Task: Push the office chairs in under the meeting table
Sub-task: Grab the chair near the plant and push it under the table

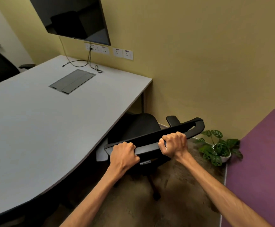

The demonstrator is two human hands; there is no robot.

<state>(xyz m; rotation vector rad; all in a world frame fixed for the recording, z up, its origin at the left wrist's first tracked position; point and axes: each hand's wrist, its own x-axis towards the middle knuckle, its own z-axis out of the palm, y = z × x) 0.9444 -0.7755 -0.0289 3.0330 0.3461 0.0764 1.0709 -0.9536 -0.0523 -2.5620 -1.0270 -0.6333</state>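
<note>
office chair (138, 126) stands just in front of both hands, with its black seat already partly under the edge of the meeting table (51, 125). the top bar of the backrest (150, 141) is the part that is held, and its long axis runs across the person, from the left hand (124, 154) up and away to the right hand (174, 145). so the bar is not square to the table edge: the end beyond the right hand lies farther from the person, near the yellow wall (199, 63), and the end at the left hand sits close beside the table edge.

both hands are closed around the bar, fingers wrapped over the top and knuckles up, well apart from each other. the left hand is the nearer one to the table; the right hand is nearer to the potted plant (218, 148) in the corner.

the table lies ahead and to the left of the hands, so the push probably has to go forward and leftward. the armrest (173, 120) beyond the right hand may be the part to watch near the wall. a second chair (0, 66) shows far beyond the left hand, across the table.
</note>
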